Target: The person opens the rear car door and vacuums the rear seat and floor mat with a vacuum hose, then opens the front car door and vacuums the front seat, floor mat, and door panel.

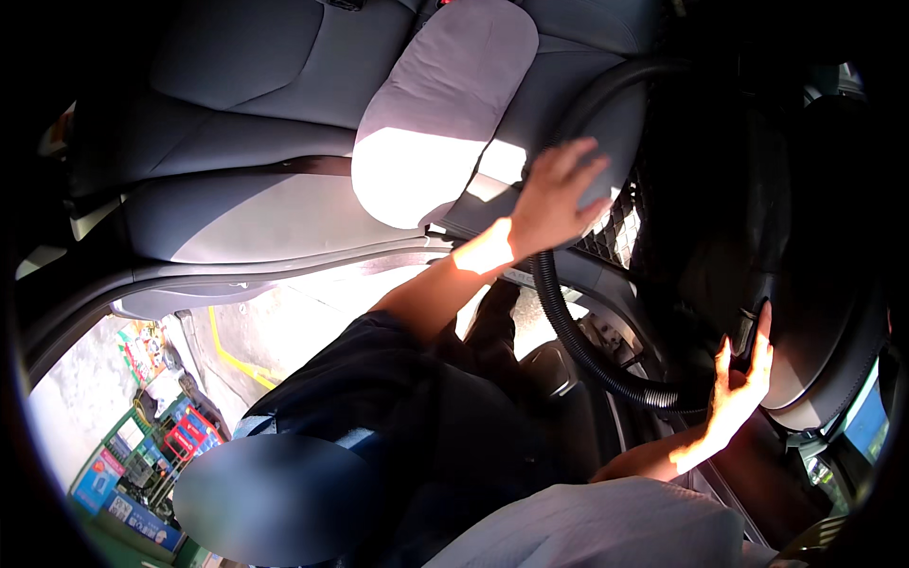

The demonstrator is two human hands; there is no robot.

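My left hand [561,195] is raised in front of a grey car seat, its fingers spread and slightly blurred. A black corrugated vacuum hose [550,287] passes behind that hand, curving up over the seat and down towards the right. I cannot tell whether the hand touches it. My right hand [744,383] has its thumb and fingers around the lower end of a dark vacuum wand [744,330], which extends upward into deep shadow. The far end of the wand is hard to make out. Nearest my left hand, a long pale cushion [447,92] lies across the seat.
The grey car seat [284,85] spans the upper left. A quilted dark panel [625,224] borders the footwell. Another seat [817,369] stands at the right. Beyond the door opening are sunlit pavement with a yellow line [227,348] and a red rack [190,432].
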